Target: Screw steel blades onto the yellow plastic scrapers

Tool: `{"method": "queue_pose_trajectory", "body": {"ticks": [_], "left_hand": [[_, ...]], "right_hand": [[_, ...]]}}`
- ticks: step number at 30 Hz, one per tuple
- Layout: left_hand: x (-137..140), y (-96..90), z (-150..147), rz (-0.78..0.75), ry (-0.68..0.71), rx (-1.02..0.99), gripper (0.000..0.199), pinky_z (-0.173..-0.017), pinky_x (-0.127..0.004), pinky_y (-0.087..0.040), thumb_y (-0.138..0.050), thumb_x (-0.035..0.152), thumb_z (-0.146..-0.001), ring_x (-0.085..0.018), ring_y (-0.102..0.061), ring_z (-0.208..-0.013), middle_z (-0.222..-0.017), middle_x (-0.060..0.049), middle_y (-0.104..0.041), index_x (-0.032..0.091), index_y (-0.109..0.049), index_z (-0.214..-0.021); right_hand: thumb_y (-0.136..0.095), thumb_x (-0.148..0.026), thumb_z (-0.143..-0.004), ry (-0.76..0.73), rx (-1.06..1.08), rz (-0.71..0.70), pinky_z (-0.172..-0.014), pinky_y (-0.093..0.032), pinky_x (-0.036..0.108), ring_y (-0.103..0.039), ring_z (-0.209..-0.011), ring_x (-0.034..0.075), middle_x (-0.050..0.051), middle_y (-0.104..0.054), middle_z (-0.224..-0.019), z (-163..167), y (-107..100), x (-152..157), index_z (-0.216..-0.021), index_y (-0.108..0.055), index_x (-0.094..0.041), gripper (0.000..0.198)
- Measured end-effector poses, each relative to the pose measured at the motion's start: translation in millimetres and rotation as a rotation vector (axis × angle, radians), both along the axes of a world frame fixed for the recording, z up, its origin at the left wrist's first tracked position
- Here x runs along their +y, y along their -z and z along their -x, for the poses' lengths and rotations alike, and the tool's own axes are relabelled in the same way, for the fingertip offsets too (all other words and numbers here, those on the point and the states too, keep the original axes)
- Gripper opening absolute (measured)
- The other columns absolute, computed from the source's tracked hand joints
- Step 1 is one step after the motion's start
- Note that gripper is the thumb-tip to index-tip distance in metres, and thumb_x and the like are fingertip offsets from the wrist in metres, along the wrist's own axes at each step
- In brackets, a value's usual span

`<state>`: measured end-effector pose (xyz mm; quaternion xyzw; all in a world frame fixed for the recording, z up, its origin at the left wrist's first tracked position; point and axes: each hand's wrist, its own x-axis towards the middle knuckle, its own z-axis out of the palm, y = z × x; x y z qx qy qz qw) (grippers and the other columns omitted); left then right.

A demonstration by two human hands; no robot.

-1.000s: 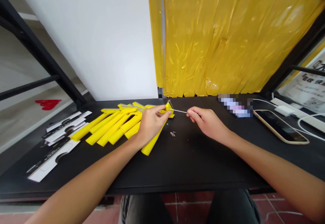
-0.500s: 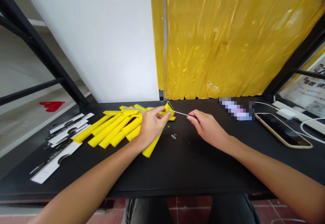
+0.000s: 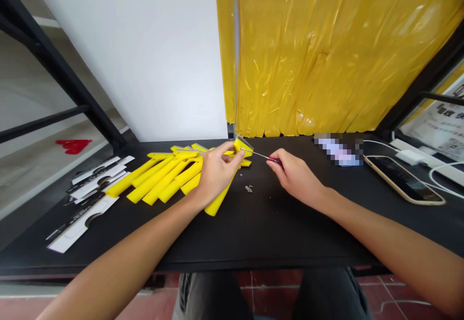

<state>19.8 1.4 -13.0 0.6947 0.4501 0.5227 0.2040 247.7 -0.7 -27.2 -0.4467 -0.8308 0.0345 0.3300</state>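
My left hand (image 3: 219, 167) is closed around a yellow-handled tool (image 3: 219, 202) with a wide, grey-edged head, which looks like a scraper. Its handle slants down toward me below my fingers. In my right hand (image 3: 293, 171) is a screwdriver (image 3: 272, 159) with a dark red handle and a thin metal shaft. The screwdriver's tip meets the yellow head beside my left thumb; the exact contact point is too small to make out. Several small metal nuts or screws (image 3: 248, 189) lie on the black table between my hands.
Several like yellow tools (image 3: 163, 177) lie side by side left of my left hand. Black-and-white cardboard sleeves (image 3: 85, 223) are farther left. On the right lie a phone (image 3: 404, 180), a white charger with cables (image 3: 409, 157) and a blurred-out item (image 3: 339, 151). A yellow plastic curtain (image 3: 308, 59) hangs behind.
The yellow head has turned slightly and shows more of its face. My right hand has shifted a little, and more of the screwdriver's red handle shows. The whole view has tilted slightly.
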Motion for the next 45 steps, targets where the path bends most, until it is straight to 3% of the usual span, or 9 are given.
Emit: {"method": "queue_pose_trajectory", "body": {"ticks": [3, 6, 14, 18, 24, 32, 39, 41, 45], "left_hand": [[-1, 2.5, 0, -0.023, -0.031, 0.079, 0.019, -0.05, -0.021, -0.051, -0.066, 0.036, -0.089, -0.016, -0.07, -0.059, -0.084, -0.002, -0.073, 0.019, -0.069, -0.096], [0, 5.7, 1, 0.012, 0.002, 0.11, 0.02, -0.05, -0.022, -0.05, -0.064, 0.035, -0.09, -0.016, -0.07, -0.059, -0.082, -0.002, -0.073, 0.019, -0.07, -0.1], [2, 8.4, 1, 0.092, 0.043, 0.082, 0.018, -0.051, -0.022, -0.048, -0.064, 0.035, -0.089, -0.016, -0.07, -0.059, -0.088, -0.003, -0.074, 0.019, -0.067, -0.098], [1, 9.6, 1, 0.092, 0.028, 0.112, 0.02, -0.051, -0.022, -0.047, -0.063, 0.035, -0.09, -0.016, -0.069, -0.058, -0.08, -0.002, -0.073, 0.019, -0.068, -0.102], [1, 8.8, 1, 0.081, 0.042, 0.116, 0.022, -0.056, -0.024, -0.051, -0.062, 0.036, -0.091, -0.017, -0.07, -0.062, -0.09, -0.004, -0.073, 0.019, -0.068, -0.103], [4, 9.5, 2, 0.058, -0.014, 0.143, 0.023, -0.054, -0.024, -0.05, -0.062, 0.037, -0.09, -0.018, -0.07, -0.062, -0.081, -0.003, -0.073, 0.019, -0.071, -0.101], [3, 6.6, 1, 0.022, -0.073, 0.198, 0.021, -0.056, -0.024, -0.05, -0.062, 0.037, -0.091, -0.018, -0.07, -0.06, -0.074, -0.001, -0.073, 0.019, -0.073, -0.093], [5, 3.9, 3, 0.004, -0.094, 0.233, 0.02, -0.057, -0.025, -0.05, -0.063, 0.037, -0.09, -0.018, -0.069, -0.06, -0.07, -0.001, -0.072, 0.02, -0.072, -0.091], [17, 4.3, 12, 0.052, -0.072, 0.197, 0.015, -0.062, -0.026, -0.052, -0.067, 0.034, -0.087, -0.019, -0.072, -0.069, -0.087, -0.004, -0.076, 0.02, -0.069, -0.088]], "right_hand": [[-0.04, -0.038, -0.104, 0.045, -0.113, -0.134, -0.065, -0.039, 0.03, -0.064, -0.079, 0.021, 0.008, -0.068, -0.091, -3, -1, 0, -0.096, -0.059, -0.019, 0.027], [-0.034, -0.038, -0.106, 0.055, -0.147, -0.156, -0.063, -0.036, 0.031, -0.062, -0.074, 0.02, 0.008, -0.067, -0.083, -3, -7, -5, -0.088, -0.06, -0.019, 0.037], [-0.035, -0.041, -0.104, -0.077, 0.038, 0.138, -0.063, -0.036, 0.031, -0.054, -0.06, 0.016, 0.001, -0.058, -0.066, 0, -12, -6, -0.078, -0.054, -0.021, 0.037], [-0.04, -0.05, -0.101, -0.131, 0.25, 0.393, -0.056, -0.034, 0.028, -0.044, -0.055, 0.013, -0.003, -0.047, -0.059, 1, -10, -1, -0.072, -0.053, -0.021, 0.043], [-0.057, -0.059, -0.091, -0.235, 0.746, 1.024, -0.039, -0.013, 0.023, -0.016, -0.043, 0.007, -0.01, -0.028, -0.053, 3, -11, -2, -0.073, -0.049, -0.021, 0.043], [-0.066, -0.048, -0.089, -0.316, 0.986, 1.39, -0.039, -0.006, 0.021, -0.007, -0.048, 0.006, -0.011, -0.018, -0.058, 2, -8, 1, -0.077, -0.049, -0.019, 0.036], [-0.062, -0.049, -0.091, -0.331, 0.973, 1.397, -0.038, -0.007, 0.021, -0.006, -0.048, 0.007, -0.011, -0.016, -0.058, 5, -7, -1, -0.079, -0.047, -0.021, 0.034], [-0.061, -0.053, -0.09, -0.336, 0.912, 1.299, -0.039, -0.007, 0.022, -0.008, -0.047, 0.007, -0.011, -0.018, -0.057, 6, -7, 0, -0.078, -0.047, -0.021, 0.037], [-0.053, -0.057, -0.093, -0.297, 0.728, 1.02, -0.042, -0.012, 0.022, -0.016, -0.047, 0.007, -0.009, -0.025, -0.059, 6, -5, 7, -0.079, -0.05, -0.021, 0.04]]}}
